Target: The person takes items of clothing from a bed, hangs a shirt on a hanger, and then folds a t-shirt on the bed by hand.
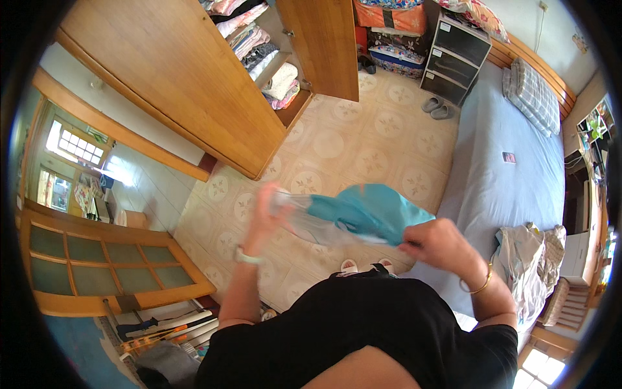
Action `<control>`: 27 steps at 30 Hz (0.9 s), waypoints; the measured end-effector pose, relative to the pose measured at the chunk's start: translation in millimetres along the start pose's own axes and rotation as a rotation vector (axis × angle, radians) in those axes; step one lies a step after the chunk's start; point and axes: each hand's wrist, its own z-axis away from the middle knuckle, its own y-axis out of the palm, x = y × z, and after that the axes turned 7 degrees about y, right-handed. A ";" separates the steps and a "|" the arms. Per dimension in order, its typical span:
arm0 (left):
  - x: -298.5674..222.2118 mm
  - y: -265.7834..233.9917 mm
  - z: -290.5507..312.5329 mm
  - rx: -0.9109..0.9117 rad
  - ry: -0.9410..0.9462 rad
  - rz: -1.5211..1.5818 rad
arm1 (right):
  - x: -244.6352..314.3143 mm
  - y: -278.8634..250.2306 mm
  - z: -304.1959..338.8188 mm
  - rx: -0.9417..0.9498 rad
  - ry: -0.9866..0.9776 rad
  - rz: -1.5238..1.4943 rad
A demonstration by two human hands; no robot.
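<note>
A teal and white cloth point(372, 207), probably a garment, stretches in the air between my two hands, blurred by motion. My right hand point(442, 245), with a gold bangle at its wrist, is closed on the cloth's teal right end. At the whitish left end, my left hand point(265, 217) grips the cloth; its fingers are smeared, and a pale band circles that wrist. The cloth hangs above the tiled floor in front of my body. Its exact kind is hard to make out.
An open wooden wardrobe point(175, 71) holds stacked folded clothes point(253, 45). On the right is a bed point(499, 175) with a plaid pillow point(534, 97) and crumpled clothes point(528, 262). Grey slippers point(437, 108) lie near a drawer unit point(455, 58). A glazed door point(110, 259) stands at left.
</note>
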 end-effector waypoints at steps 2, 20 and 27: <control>-76.0 43.2 -23.8 0.207 0.252 0.525 | 34.7 5.0 -15.2 -0.035 -0.120 -0.129; -155.9 109.5 -108.7 0.287 0.236 0.178 | -95.3 -46.9 55.5 -0.821 0.421 0.137; -205.3 196.3 -213.4 0.256 0.334 0.165 | -232.2 -69.4 105.1 -0.726 0.671 -0.751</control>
